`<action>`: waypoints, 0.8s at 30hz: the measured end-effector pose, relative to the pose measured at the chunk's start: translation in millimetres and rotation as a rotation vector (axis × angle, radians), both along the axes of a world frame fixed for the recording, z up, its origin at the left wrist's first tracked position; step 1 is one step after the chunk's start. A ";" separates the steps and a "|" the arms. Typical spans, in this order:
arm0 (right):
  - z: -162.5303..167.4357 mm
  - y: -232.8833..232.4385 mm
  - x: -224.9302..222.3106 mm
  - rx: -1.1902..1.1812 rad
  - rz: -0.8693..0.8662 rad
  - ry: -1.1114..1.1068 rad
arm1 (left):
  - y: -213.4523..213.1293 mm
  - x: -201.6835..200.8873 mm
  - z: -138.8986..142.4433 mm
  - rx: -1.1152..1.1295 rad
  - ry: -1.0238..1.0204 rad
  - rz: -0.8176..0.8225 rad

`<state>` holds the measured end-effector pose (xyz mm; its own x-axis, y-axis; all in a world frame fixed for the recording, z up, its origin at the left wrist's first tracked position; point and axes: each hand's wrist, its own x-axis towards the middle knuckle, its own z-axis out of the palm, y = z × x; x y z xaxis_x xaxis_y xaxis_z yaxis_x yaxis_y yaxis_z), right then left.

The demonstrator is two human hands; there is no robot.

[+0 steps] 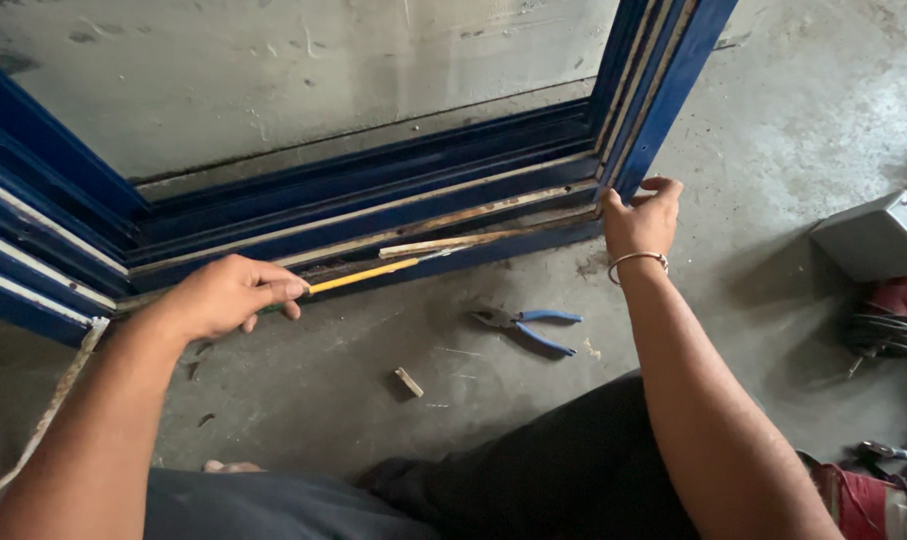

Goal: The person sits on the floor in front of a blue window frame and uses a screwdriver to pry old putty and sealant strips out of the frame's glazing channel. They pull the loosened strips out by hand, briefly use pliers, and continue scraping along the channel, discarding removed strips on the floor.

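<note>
We see blue-handled pliers (526, 326) lying on the concrete floor (793, 130), a small wood scrap (408, 381) near them, and at the right a grey metal box (878, 238) above tangled cables (888, 333).

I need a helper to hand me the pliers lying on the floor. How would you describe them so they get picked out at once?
Start at the big blue frame lying on the concrete floor. Just in front of its lower rail, between the person's left hand and right hand, lie the pliers. They have blue handles and grey metal jaws, unlike the small pale wooden scrap nearby.
</note>
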<state>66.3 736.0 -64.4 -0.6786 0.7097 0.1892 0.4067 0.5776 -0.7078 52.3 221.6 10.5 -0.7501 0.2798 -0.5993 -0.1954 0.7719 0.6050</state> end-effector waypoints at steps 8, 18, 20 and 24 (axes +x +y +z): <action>1.4 -2.8 -0.4 -0.007 -0.016 -0.020 | 19.1 -3.4 34.2 -0.027 -0.158 0.053; -12.6 11.2 -4.8 0.121 0.015 0.053 | 29.2 -32.2 43.5 -0.114 -0.140 -0.039; -15.8 13.3 -5.2 0.133 0.013 0.049 | 22.2 -36.4 24.0 -0.099 -0.051 -0.121; -18.9 12.7 -5.9 0.099 0.024 0.046 | 27.9 -11.5 -19.2 0.173 0.332 -0.250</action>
<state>60.4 748.7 -83.2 -0.6844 0.6697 0.2883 0.3606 0.6545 -0.6645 40.8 249.5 -8.7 -0.7902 0.5521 -0.2660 0.2111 0.6526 0.7277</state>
